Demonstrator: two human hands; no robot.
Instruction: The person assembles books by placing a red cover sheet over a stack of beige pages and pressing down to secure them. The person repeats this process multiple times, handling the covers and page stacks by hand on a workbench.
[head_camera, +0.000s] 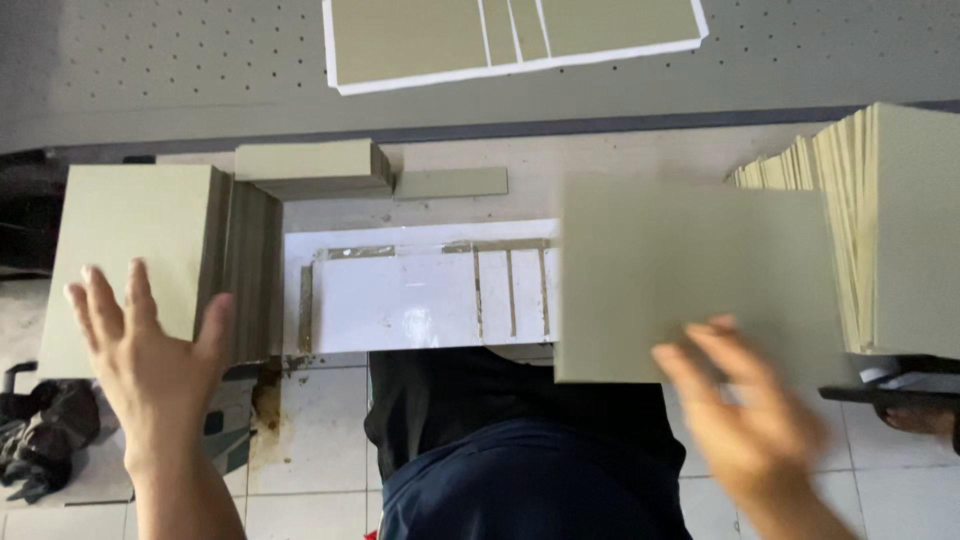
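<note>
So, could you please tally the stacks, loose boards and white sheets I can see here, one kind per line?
Stacks of grey-green cardboard boards: 3 (left, back, right)
Loose grey-green cardboard boards: 2 (large one at the right hand, small strip)
White sheets with glued boards or strips: 2 (centre, top)
Hands: 2 (left hand, right hand)
Total: 9

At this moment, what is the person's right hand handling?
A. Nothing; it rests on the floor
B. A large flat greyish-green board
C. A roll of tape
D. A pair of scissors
B. The right hand, blurred by motion, has its fingers on the lower edge of a large greyish-green board above the white jig sheet; the left hand is spread open by the left stack.
</note>
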